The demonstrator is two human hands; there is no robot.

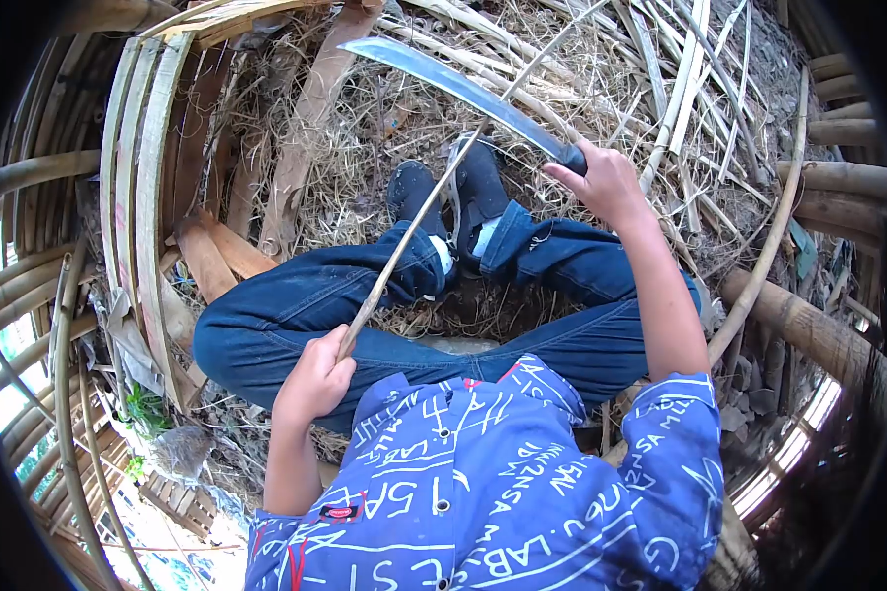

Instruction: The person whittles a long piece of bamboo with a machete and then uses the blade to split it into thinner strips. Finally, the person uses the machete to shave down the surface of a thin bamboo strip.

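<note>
My left hand (315, 376) is closed round the near end of a long thin bamboo stick (396, 258), close over my lap. The stick slants up and away to the right, past my shoes. On the right, my right hand (606, 182) grips the dark handle of a machete (463, 91). Its long curved blade points to the far left and crosses over the stick in this view. Below both are my crossed legs in blue jeans (296, 305) and my dark shoes (478, 182).
Dry straw and shavings (384, 118) cover the ground. Split bamboo strips (685, 79) lie at the far right. Curved bamboo slats (148, 177) stand at my left, beside a wooden plank (315, 118). A thick bamboo pole (818, 330) lies to my right.
</note>
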